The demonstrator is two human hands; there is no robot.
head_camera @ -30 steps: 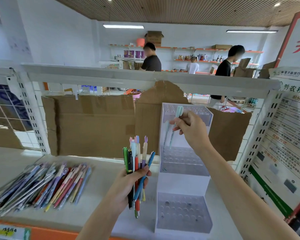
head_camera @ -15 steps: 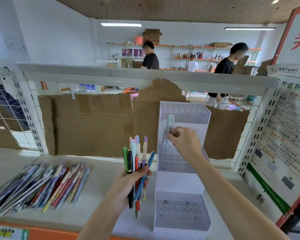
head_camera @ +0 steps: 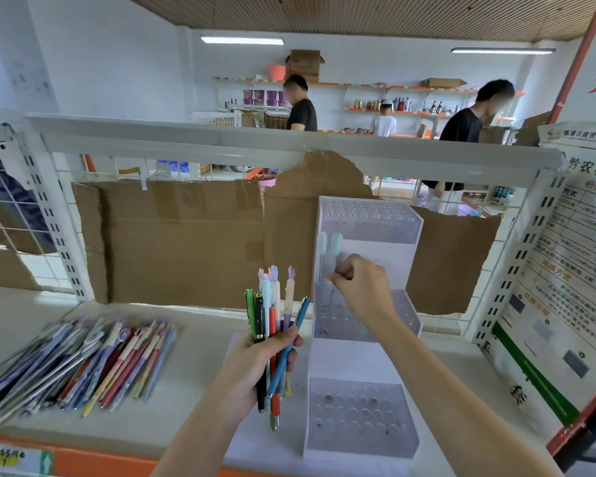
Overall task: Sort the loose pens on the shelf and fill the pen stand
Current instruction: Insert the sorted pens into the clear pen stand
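Observation:
A white three-tier pen stand (head_camera: 362,356) with clear perforated trays stands on the shelf, right of centre. Two pale pens (head_camera: 329,251), one white and one mint, stand upright at the left end of its middle tier. My right hand (head_camera: 360,287) pinches their shafts just above that tier. My left hand (head_camera: 260,366) grips a bundle of several mixed pens (head_camera: 274,318) upright, just left of the stand. A pile of loose pens (head_camera: 80,363) lies on the shelf at the left.
Brown cardboard (head_camera: 186,242) is fixed to the wire back panel behind the shelf. A printed poster (head_camera: 572,270) leans at the right. The shelf's orange front edge (head_camera: 93,463) carries a price label. Three people stand at far shelves.
My right hand has come down from the stand's top tier to the middle tier, lowering the pale pens into its left end. The left hand and its bundle have stayed put.

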